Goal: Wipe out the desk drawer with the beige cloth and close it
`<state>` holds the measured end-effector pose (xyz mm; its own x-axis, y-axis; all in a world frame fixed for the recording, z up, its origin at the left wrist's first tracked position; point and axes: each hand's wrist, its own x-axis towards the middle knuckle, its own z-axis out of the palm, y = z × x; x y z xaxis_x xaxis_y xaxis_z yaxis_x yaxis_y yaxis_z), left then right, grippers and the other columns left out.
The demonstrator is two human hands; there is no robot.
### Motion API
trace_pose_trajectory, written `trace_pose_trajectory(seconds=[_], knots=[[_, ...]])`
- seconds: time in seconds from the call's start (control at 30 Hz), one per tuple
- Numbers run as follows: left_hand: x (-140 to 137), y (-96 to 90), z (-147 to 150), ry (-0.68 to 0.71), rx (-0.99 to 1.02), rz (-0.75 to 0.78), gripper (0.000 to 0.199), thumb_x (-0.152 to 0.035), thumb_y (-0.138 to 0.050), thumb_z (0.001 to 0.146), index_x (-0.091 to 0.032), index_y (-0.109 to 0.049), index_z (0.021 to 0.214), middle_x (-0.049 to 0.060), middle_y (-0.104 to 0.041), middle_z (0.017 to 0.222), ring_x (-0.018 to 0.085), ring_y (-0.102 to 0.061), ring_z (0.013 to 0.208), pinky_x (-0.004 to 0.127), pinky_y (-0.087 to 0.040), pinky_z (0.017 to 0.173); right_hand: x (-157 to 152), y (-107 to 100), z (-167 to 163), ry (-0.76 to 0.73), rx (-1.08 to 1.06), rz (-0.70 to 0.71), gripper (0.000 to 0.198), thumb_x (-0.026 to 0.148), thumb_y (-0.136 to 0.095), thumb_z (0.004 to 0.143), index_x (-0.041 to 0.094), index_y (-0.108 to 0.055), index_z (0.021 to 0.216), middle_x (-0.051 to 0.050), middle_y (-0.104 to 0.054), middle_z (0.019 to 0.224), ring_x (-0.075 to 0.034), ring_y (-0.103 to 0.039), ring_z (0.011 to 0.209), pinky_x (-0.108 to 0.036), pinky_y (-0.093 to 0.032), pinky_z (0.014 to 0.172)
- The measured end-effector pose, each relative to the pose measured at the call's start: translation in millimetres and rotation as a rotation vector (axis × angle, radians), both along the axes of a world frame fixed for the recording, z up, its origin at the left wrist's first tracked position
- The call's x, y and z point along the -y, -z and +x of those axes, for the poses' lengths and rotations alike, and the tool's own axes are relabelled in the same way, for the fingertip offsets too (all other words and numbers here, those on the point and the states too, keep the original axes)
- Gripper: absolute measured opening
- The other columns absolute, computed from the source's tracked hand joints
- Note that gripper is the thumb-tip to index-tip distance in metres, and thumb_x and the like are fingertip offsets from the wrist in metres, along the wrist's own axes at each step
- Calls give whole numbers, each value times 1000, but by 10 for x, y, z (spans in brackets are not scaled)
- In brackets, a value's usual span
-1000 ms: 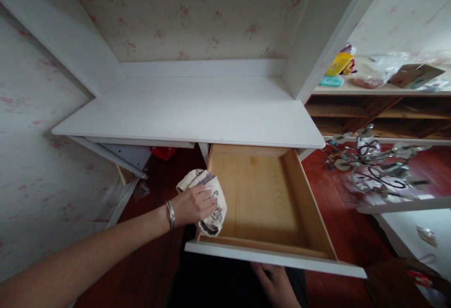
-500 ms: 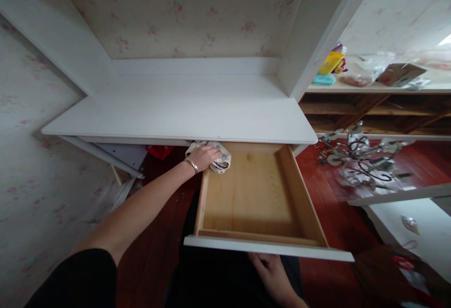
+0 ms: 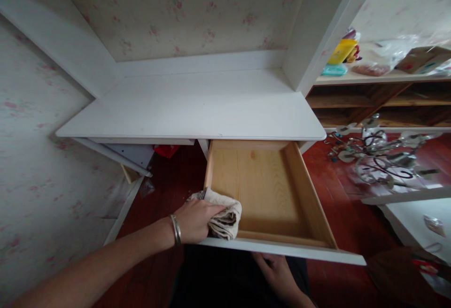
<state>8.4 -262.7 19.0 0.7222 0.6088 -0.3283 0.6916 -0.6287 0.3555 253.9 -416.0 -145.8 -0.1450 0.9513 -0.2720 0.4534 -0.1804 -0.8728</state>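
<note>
My left hand [image 3: 197, 219], with a silver bangle at the wrist, grips a folded, patterned cleaning cloth [image 3: 227, 216]. The cloth lies over the left side wall of the pulled-out drawer [image 3: 260, 186], near its front corner. Bare pale wood shows inside the drawer, and its front panel is white. Below that front panel is my right hand [image 3: 276, 273], its fingertips hidden under the panel's edge, so its grip cannot be made out. A white desk [image 3: 197, 106] holds the drawer.
On the right, a chandelier [image 3: 384, 157] lies on the red wooden floor [image 3: 334, 195]. Behind it stands a low shelf unit [image 3: 380, 80] with bags and a cardboard box [image 3: 421, 59] on top. A white panel [image 3: 416, 223] is at the lower right.
My left hand has moved the cloth along the drawer's left wall, from beside the desk edge toward me to the front corner. My right hand stays beneath the drawer front. The view has shifted slightly.
</note>
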Motion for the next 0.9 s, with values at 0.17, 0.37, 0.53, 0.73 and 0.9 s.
trace_pose_trajectory(seconds=[0.17,0.37,0.53,0.73,0.9], knots=[[-70,30,503,115,-84,-153,36,-17,-57,67,-27,-66,101,5,-72,92,25,-68,86,32,-53,73,-13,-70,-31,16,-9,34,57,55,-38,95,17,-57,57,-2,-61,63,-20,-56,66,-27,-43,67],[76,140,1624,228,15,-211,38,-26,-56,68,-28,-64,105,3,-71,98,24,-67,90,32,-54,74,-17,-111,-68,69,-21,62,55,52,-40,95,18,-63,58,-3,-64,64,-22,-60,68,-30,-46,71],[183,190,2169,230,154,-203,40,-34,-55,72,-28,-62,111,4,-69,103,24,-65,98,33,-53,78,-14,-133,-64,66,-72,80,50,48,-41,96,18,-69,69,-4,-68,72,-23,-63,77,-31,-47,76],[22,-167,1997,185,252,-167,33,-33,-50,80,-27,-59,112,2,-69,108,23,-65,98,30,-53,77,-28,-109,-57,83,-46,96,54,50,-42,96,16,-63,59,-3,-64,65,-21,-60,69,-29,-45,70],[52,-108,2084,424,593,162,44,-21,-41,92,-21,-44,136,1,-51,139,13,-49,124,25,-42,101,-57,-168,-45,64,-47,99,53,51,-40,96,17,-68,65,-3,-65,66,-22,-60,71,-30,-45,74]])
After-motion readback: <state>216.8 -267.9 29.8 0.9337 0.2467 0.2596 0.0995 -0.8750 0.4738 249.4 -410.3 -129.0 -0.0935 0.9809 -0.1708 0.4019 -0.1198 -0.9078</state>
